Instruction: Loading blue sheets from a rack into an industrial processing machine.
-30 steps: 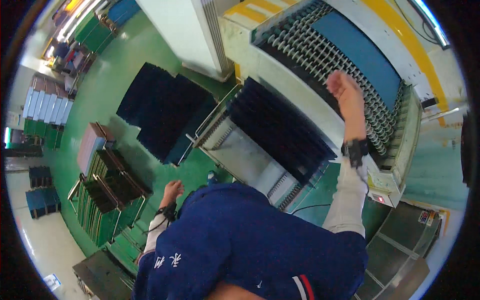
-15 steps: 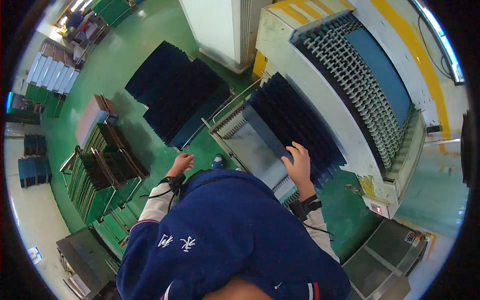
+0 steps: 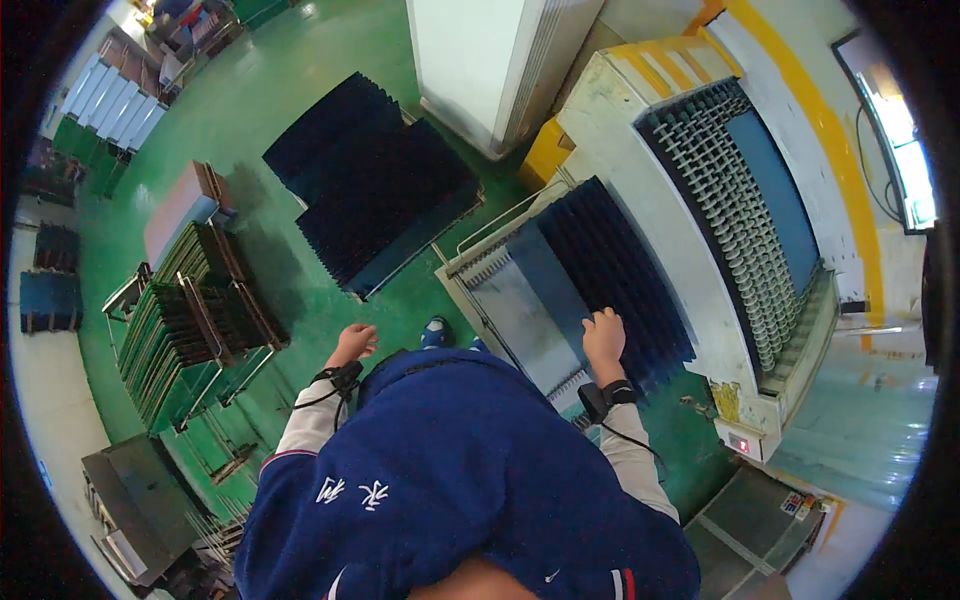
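Note:
A rack [image 3: 456,268] stands in front of me to the right, holding a row of upright dark blue panels [image 3: 610,265]. At its left end one blue panel [image 3: 553,275] leans with its broad face showing. My right hand [image 3: 604,337] is closed at the near edge of this panel, thumb against its face; the other fingertips are partly hidden. On the left, above the floor by my waist, my left hand [image 3: 354,343] has its fingers curled in with nothing visible in them.
A conveyor machine [image 3: 735,225] with rows of rollers runs along the right. A second rack of dark panels [image 3: 375,190] stands ahead on the green floor. To the left is a rack of green boards [image 3: 190,320]. A white cabinet [image 3: 480,70] rises beyond.
My right hand has gone from spread fingers to curled ones at the blue panel's edge. My left hand has shifted slightly down and left. The whole view has turned a little.

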{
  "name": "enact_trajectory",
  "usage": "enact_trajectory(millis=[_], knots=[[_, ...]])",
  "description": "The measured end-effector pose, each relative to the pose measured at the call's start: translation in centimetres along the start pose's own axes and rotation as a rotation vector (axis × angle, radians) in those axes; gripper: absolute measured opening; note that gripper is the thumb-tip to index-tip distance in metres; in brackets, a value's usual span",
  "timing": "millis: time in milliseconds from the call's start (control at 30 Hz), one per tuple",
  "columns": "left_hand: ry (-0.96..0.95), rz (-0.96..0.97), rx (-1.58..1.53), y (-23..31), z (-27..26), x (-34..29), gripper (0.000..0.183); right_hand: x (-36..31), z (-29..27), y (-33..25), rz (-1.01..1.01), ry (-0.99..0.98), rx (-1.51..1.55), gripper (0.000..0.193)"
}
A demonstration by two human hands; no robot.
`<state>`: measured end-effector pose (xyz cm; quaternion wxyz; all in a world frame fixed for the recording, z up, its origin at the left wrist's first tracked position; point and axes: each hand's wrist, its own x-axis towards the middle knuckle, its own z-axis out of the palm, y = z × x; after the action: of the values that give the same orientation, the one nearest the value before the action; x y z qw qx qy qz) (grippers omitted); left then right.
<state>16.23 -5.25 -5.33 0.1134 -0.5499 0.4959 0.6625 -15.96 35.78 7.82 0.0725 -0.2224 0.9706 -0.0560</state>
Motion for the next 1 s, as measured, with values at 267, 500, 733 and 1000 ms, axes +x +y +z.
enact_trajectory(millis=[267,500,733,1000], knots=[[0.0,-0.056,-0.023,-1.1,-3.3,1.6,0.028,-0.3,-8.8,0.6,0.018,0.109,0.025,0.026],[-0.102,-0.029,0.098,2.2,-0.7,4.0,0.026,-1.7,-20.4,2.7,0.127,0.257,0.305,0.026],[-0.263,-0.006,0.052,4.3,1.7,6.7,0.026,-3.5,-21.6,3.1,0.458,0.309,1.21,0.01],[-0.212,0.015,0.155,4.7,1.2,5.9,0.027,-3.5,-20.0,4.1,0.475,0.454,1.411,0.012]])
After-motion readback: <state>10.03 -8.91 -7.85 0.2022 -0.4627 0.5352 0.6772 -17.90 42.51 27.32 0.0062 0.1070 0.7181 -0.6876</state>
